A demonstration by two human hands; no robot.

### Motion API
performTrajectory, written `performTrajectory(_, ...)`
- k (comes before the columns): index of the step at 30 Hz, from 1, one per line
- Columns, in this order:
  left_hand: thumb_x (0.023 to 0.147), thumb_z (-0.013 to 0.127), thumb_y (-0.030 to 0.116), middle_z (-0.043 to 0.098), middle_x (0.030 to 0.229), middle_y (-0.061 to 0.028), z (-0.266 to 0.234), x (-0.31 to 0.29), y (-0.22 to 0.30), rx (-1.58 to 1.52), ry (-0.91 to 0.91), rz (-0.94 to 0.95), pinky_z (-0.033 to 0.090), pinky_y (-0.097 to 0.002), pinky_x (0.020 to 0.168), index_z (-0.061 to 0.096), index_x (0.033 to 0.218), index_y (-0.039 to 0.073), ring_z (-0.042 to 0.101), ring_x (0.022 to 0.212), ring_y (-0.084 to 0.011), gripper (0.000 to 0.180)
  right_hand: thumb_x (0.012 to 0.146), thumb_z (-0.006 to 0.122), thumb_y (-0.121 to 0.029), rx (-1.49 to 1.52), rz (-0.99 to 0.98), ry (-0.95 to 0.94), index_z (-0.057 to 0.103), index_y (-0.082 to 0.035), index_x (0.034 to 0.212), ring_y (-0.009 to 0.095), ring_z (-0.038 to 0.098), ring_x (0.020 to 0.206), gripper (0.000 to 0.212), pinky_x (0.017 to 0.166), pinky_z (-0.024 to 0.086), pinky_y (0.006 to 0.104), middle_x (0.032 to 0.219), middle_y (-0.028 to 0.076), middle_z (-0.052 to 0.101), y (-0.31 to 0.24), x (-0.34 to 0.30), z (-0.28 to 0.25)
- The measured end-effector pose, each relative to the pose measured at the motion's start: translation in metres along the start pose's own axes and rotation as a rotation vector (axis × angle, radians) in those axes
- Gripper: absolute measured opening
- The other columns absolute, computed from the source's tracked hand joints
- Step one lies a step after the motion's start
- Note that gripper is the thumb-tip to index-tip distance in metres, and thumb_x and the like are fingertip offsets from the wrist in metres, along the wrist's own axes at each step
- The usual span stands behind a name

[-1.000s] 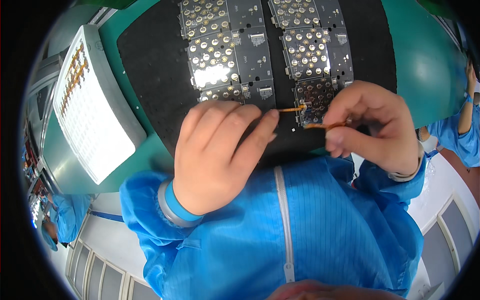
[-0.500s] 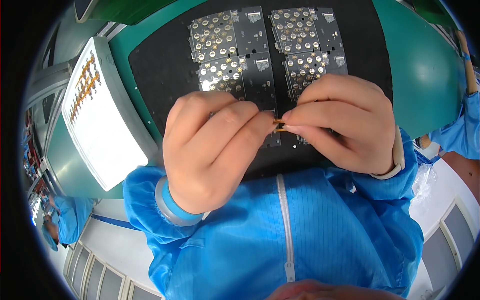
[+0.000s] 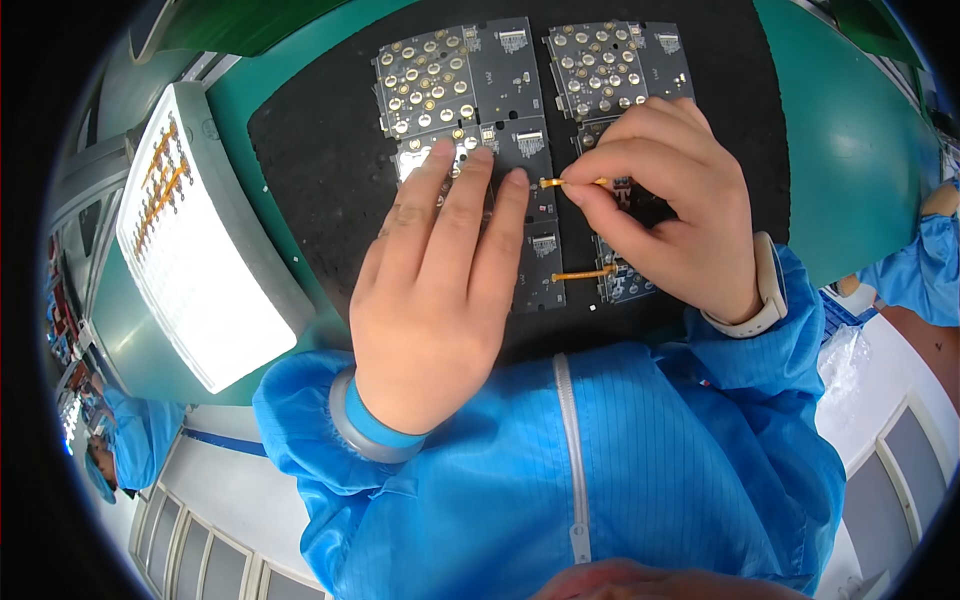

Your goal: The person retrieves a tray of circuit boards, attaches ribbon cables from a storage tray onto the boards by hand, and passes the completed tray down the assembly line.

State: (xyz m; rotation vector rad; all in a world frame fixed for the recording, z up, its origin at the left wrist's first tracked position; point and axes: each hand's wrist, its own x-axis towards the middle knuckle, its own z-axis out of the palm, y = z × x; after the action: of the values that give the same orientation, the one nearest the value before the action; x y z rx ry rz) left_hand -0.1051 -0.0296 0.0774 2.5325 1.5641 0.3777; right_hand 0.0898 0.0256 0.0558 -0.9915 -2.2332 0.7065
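Note:
My left hand (image 3: 432, 268) lies flat with its fingers apart on the left black circuit board panel (image 3: 501, 75), covering part of its lower rows of round silver contacts. My right hand (image 3: 672, 205) pinches a small orange flex cable (image 3: 550, 183) between thumb and forefinger. The cable's free end points left, at the right edge of the left panel. Below it, a second orange flex cable (image 3: 583, 274) bridges the gap between the left panel and the right circuit board panel (image 3: 665, 75). My right hand hides the middle of that right panel.
Both panels lie on a black mat (image 3: 310, 150) over a green table (image 3: 835, 150). At the left stands a white tray (image 3: 215, 290) with several orange flex strips (image 3: 165, 180). People in blue (image 3: 140, 430) are at both sides.
My hands, earlier together over the lower boards, have parted and moved farther up. The left has flattened onto the panel; the right has lifted, uncovering the lower flex cable.

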Motion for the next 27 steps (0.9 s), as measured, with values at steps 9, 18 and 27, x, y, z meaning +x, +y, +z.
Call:
performTrajectory(9,0.077,0.061,0.008,0.057,0.116,-0.0159,0.005,-0.003,0.000,0.064,-0.007,0.015,0.051,-0.0398,0.089,0.063,0.112,0.003,0.055,0.114,-0.0348,0.035,0.071,0.073,-0.004,-0.017,-0.003,0.003,0.067,-0.006,0.082,0.018,0.057,0.071,0.013,0.068,0.040,0.0306,0.076,0.005,0.062,-0.001,0.000,0.003)
performTrajectory(18,0.078,0.061,0.009,0.057,0.117,-0.0159,0.007,-0.004,0.002,0.085,-0.009,0.016,0.051,-0.0412,0.089,0.062,0.114,0.004,0.054,0.113,-0.0355,0.036,0.071,0.073,-0.003,-0.028,0.000,0.001,0.067,-0.006,0.082,0.019,0.057,0.071,0.013,0.068,0.040,0.0308,0.076,0.005,0.062,-0.002,-0.001,0.003)
performTrajectory(27,0.074,0.060,0.006,0.056,0.117,-0.0148,0.009,0.001,0.010,0.170,-0.017,0.019,0.052,-0.0373,0.084,0.064,0.117,0.013,0.055,0.112,-0.0343,0.044,0.070,0.072,-0.003,-0.051,-0.006,-0.012,0.067,-0.006,0.081,0.020,0.056,0.073,0.012,0.067,0.040,0.0313,0.080,0.006,0.062,0.002,-0.003,-0.002)
